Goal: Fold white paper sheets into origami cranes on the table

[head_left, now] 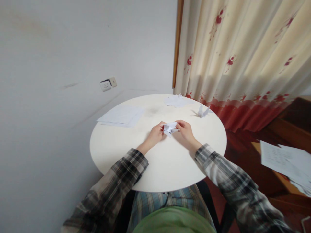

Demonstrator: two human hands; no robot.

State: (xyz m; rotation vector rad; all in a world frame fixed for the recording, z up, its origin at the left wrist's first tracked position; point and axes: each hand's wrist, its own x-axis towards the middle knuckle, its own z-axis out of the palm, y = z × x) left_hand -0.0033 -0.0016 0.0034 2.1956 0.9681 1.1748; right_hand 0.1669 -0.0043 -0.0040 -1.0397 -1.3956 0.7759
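A small folded piece of white paper [170, 128] is held between both hands, above the middle of the round white table. My left hand [156, 133] pinches its left side, with the fingers closed. On the other side, my right hand [185, 131] grips the paper's right edge between thumb and fingers. Several creased flaps stand out from the paper, but its exact shape is too small to make out. Near the right rim, apart from my hands, sits a folded paper crane [203, 111].
White sheets [122, 115] lie stacked at the left of the table [155, 174]. More paper pieces [178, 100] rest at the back. A wall with a socket [106, 85] borders the left, a curtain [238, 64] the back right. Papers [284, 158] cover a wooden surface at right.
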